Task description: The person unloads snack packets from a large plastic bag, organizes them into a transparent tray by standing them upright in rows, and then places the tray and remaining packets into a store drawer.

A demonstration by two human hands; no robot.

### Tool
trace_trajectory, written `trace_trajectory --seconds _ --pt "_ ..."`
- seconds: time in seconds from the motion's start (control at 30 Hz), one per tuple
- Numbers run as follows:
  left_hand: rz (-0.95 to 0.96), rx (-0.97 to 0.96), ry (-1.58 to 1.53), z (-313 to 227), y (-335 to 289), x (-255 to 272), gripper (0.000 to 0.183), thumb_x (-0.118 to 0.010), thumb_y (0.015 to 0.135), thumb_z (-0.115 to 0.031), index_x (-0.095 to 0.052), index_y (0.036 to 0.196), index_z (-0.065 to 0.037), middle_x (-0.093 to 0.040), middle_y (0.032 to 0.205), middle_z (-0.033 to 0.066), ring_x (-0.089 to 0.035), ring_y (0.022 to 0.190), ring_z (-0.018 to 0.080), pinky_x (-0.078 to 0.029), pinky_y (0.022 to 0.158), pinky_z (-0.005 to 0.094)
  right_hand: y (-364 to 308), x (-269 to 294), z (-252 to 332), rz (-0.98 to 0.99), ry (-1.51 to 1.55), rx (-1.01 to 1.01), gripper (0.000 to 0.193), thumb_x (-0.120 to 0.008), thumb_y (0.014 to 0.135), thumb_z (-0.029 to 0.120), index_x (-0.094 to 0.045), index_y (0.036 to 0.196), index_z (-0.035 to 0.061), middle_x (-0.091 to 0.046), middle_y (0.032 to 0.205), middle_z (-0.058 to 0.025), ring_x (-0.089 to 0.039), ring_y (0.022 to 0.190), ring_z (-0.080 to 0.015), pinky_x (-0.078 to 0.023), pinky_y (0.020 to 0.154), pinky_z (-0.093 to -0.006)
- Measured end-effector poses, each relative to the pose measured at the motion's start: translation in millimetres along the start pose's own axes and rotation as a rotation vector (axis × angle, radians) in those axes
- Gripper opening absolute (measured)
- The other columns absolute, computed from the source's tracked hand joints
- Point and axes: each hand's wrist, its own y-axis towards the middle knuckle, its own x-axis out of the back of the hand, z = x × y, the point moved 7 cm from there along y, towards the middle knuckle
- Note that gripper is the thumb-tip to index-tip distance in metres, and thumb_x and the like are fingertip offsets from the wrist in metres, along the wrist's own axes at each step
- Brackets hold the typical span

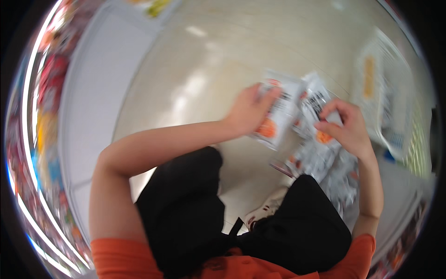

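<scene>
So I'm down low on a pale, shiny floor (260, 39) in what looks like a shop aisle, with bright, colourful shelves (52, 88) curving away at 9 o'clock and a long whitish panel (104, 69) at 10. My left hand (251, 110) has a white packet (284, 109) with an orange picture on it, out at 2 o'clock, thumb over the top face and the other fingers mostly hidden. My right hand (347, 126) is just beyond that, getting on for 3 o'clock, thumb and fingers pinched narrow on a similar packet (317, 100). The two packets sit right beside each other; too blurry to tell if they touch. Below them, about 3:30, there's a loose heap of silvery packets (320, 160) near my knee, and past my right hand, between 2 and 3, stands a white basket (371, 111) with slotted sides and something pale inside I can't make out. As far as I can judge, the step in hand is getting these packets picked up and lined up together. Next move, I'd say, calls for a light but sure pinch, faces kept the same way round, since floppy wrappers probably slide easily.
</scene>
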Motion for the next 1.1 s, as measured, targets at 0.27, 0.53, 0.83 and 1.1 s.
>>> trace_trajectory --seconds 0.27,0.53,0.83,1.1 --pt "0.387 -0.030 -0.055 -20 30 -92 0.030 -0.046 0.099 -0.029 -0.048 0.104 0.000 -0.061 0.088 0.0065 -0.058 0.074 0.0106 -0.048 0.069 0.0280 -115 66 -23 -0.309 0.282 -0.374 0.054 -0.067 0.082 0.002 -0.042 0.129 0.0026 -0.065 0.091 -0.0076 -0.058 0.077 -0.0072 -0.046 0.069 -0.0207" --pt "0.516 -0.055 -0.034 -32 73 -155 0.036 -0.039 0.101 -0.036 -0.047 0.108 -0.002 -0.059 0.089 0.0069 -0.060 0.079 0.0125 -0.050 0.071 0.0283 -176 7 -50 -0.451 0.447 -0.869 0.052 -0.055 0.085 0.006 -0.040 0.135 0.0082 -0.064 0.092 -0.0108 -0.059 0.083 -0.0117 -0.047 0.076 -0.0257" --pt "0.488 0.124 -0.032 -16 77 -123 0.059 -0.056 0.090 -0.052 -0.054 0.104 0.005 -0.062 0.092 0.0096 -0.060 0.080 0.0127 -0.049 0.070 0.0270 -81 -88 -125 0.114 0.014 -0.649 0.027 -0.057 0.081 0.015 -0.062 0.104 0.0011 -0.065 0.081 -0.0161 -0.064 0.072 -0.0251 -0.051 0.070 -0.0382" --pt "0.507 0.157 -0.027 -1 60 -69 0.039 -0.047 0.098 -0.034 -0.043 0.124 -0.006 -0.060 0.110 0.0093 -0.056 0.102 0.0146 -0.044 0.088 0.0327 -68 -130 -143 0.152 -0.719 -0.476 0.030 -0.062 0.078 0.028 -0.062 0.087 0.0001 -0.067 0.082 -0.0192 -0.067 0.072 -0.0317 -0.052 0.061 -0.0401"
